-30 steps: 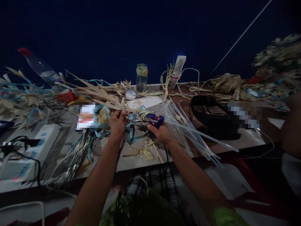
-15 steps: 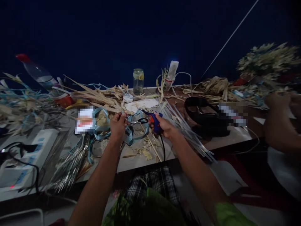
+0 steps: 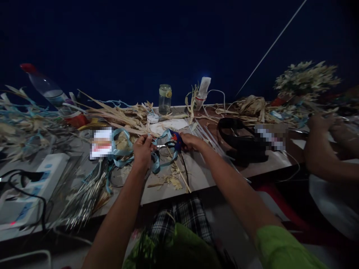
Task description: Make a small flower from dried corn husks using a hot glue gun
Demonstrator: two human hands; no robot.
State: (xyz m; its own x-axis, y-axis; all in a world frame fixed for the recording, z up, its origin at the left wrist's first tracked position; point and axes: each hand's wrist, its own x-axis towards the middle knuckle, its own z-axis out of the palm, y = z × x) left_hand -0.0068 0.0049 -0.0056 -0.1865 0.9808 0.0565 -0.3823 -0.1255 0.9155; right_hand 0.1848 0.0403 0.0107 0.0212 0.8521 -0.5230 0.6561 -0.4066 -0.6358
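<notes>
My left hand [image 3: 143, 149] is closed in a pinch over the table's middle; what lies between its fingertips is too small to name. Just right of those fingers are scissors [image 3: 169, 144] with dark handles. My right hand [image 3: 191, 142] has its fingers bent together beside a blue and red tool [image 3: 176, 139] with a black cord. The fingertips are partly hidden, so its hold on the tool is unclear. Light blue ribbon [image 3: 157, 164] loops around and below the scissors. Dry husk scraps [image 3: 174, 181] lie in front.
A power strip [image 3: 46, 179] and a bundle of wires [image 3: 84, 201] lie left. Behind stand a jar [image 3: 165, 99] and dry husks [image 3: 120, 117]. Clear sticks and a black headband-like object [image 3: 241, 138] are right. Another person's arms [image 3: 322, 145] reach in at far right.
My right hand has shifted slightly left, its fingers now behind or beside the blue and red tool, which has moved left and turned. The other person's arms appear farther left.
</notes>
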